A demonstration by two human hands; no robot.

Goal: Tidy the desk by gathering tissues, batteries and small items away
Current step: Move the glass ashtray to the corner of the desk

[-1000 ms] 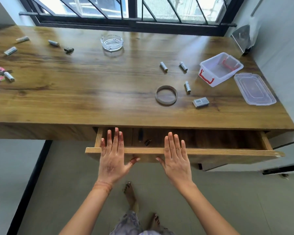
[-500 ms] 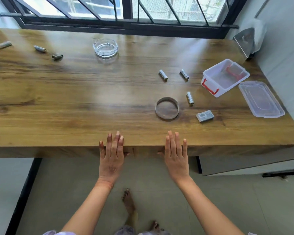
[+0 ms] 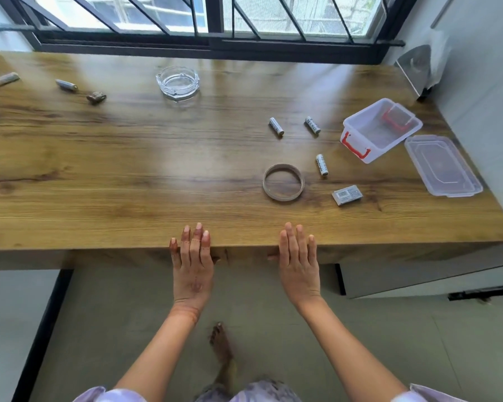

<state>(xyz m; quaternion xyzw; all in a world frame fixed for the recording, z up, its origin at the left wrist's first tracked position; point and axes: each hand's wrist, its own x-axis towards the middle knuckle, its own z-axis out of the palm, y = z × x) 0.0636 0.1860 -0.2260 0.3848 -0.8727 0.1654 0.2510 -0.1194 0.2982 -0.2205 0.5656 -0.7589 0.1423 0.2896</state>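
Observation:
My left hand (image 3: pixel 192 262) and my right hand (image 3: pixel 298 262) lie flat against the front edge of the wooden desk (image 3: pixel 128 184), fingers extended, holding nothing. The drawer under the edge is pushed in flush. On the right side of the desk lie three batteries (image 3: pixel 276 127) (image 3: pixel 312 125) (image 3: pixel 322 165), a tape ring (image 3: pixel 283 182) and a small grey flat pack (image 3: pixel 347 194). An open clear plastic box with red handles (image 3: pixel 381 130) stands at the right, its lid (image 3: pixel 443 165) beside it. Several more batteries (image 3: pixel 66 85) and a small dark item (image 3: pixel 96 97) lie at the far left.
A glass ashtray (image 3: pixel 177 82) sits near the window at the back centre. A wall runs along the right side, with a metal holder (image 3: pixel 414 68) in the corner. Below the desk edge are the floor and my bare foot (image 3: pixel 221 343).
The open drawer has been pushed shut by both hands. The hands have moved forward to the desk's front edge and now rest there, and the view has shifted slightly closer.

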